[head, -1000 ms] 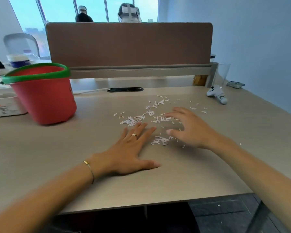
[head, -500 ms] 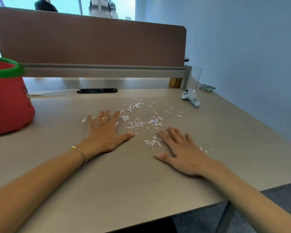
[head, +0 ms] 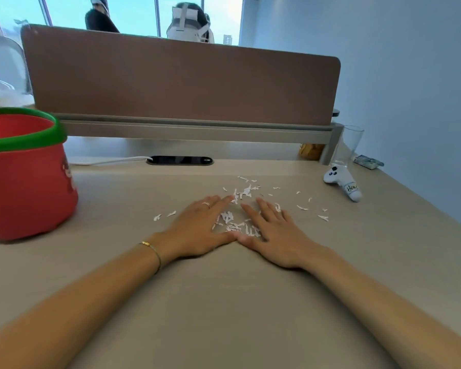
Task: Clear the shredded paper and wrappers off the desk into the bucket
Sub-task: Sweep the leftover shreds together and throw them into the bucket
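Note:
White shredded paper [head: 237, 225] lies scattered on the beige desk [head: 224, 302], with a small heap between my two hands and loose bits farther right and back. My left hand [head: 197, 230] lies flat, fingers apart, left of the heap. My right hand [head: 274, 235] lies flat on its right side, thumb tip touching the left thumb. Neither hand holds anything. The red bucket [head: 24, 187] with a green rim stands at the desk's left. A small wrapper [head: 369, 161] lies at the far right by the wall.
A brown partition [head: 184, 81] closes the back of the desk. A clear glass [head: 347, 146] and a white game controller [head: 342, 183] sit at the back right. A black cable slot [head: 180, 160] with a white cord lies behind the paper. People sit beyond the partition.
Both hands have slid inward across the desk until the thumbs meet, pushing the shreds into a small heap between them. The camera view has shifted.

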`<state>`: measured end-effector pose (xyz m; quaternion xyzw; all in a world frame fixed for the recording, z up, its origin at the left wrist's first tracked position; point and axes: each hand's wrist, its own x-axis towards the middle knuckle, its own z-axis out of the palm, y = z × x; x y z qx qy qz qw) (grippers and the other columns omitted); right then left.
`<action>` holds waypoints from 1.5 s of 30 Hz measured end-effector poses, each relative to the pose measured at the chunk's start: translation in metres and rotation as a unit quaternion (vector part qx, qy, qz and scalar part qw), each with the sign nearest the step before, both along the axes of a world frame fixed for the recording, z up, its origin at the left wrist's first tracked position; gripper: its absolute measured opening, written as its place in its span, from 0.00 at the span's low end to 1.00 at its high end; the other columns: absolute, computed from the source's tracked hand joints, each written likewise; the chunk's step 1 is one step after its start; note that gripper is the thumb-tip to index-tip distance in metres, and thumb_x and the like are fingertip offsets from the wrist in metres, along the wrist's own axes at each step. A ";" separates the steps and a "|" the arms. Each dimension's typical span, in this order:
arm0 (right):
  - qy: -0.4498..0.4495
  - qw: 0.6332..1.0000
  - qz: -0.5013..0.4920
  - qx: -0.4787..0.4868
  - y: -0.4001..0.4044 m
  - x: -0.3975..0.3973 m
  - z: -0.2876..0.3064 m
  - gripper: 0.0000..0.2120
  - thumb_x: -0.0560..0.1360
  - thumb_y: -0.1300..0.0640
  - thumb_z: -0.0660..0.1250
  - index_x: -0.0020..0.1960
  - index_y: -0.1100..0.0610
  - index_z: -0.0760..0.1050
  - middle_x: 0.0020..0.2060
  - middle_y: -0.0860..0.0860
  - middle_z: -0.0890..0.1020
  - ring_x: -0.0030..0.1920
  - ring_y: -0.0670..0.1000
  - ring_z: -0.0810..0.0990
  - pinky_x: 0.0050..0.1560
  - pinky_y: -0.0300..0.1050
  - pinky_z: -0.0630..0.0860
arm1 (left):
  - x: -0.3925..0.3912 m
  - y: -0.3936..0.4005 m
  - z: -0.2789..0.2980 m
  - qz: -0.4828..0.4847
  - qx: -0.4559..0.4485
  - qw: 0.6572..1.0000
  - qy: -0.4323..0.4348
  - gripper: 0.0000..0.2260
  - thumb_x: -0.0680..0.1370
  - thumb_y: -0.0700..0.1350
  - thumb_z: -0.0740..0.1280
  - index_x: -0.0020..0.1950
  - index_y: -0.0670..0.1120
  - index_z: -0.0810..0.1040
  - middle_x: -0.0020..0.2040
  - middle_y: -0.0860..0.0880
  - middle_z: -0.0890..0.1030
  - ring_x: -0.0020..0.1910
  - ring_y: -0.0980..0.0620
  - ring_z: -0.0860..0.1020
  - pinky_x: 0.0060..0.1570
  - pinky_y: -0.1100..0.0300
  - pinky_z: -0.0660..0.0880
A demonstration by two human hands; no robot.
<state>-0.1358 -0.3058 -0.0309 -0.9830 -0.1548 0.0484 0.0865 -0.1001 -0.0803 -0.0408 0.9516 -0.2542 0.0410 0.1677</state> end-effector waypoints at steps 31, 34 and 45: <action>-0.174 0.978 0.058 0.098 0.032 0.034 0.018 0.15 0.78 0.56 0.61 0.34 0.58 0.65 0.26 0.57 0.72 0.30 0.60 0.69 0.34 0.54 0.67 | 0.016 -0.001 0.025 0.068 0.036 0.992 -0.099 0.22 0.82 0.53 0.60 0.30 0.47 0.65 0.30 0.49 0.68 0.36 0.43 0.69 0.37 0.53 0.62; -0.186 0.969 0.030 0.158 0.044 0.049 0.037 0.15 0.76 0.58 0.64 0.31 0.57 0.66 0.24 0.50 0.68 0.27 0.51 0.66 0.32 0.49 0.65 | 0.022 0.012 0.042 0.081 -0.027 0.989 -0.123 0.23 0.81 0.51 0.63 0.27 0.48 0.62 0.26 0.51 0.66 0.32 0.44 0.68 0.37 0.52 0.71; -0.215 0.941 0.070 0.252 0.125 0.072 0.135 0.14 0.76 0.58 0.63 0.33 0.61 0.73 0.28 0.55 0.77 0.30 0.52 0.70 0.31 0.48 0.64 | 0.020 0.088 0.143 0.174 -0.088 0.962 -0.191 0.21 0.79 0.47 0.64 0.26 0.45 0.68 0.24 0.49 0.67 0.25 0.48 0.66 0.28 0.56 0.68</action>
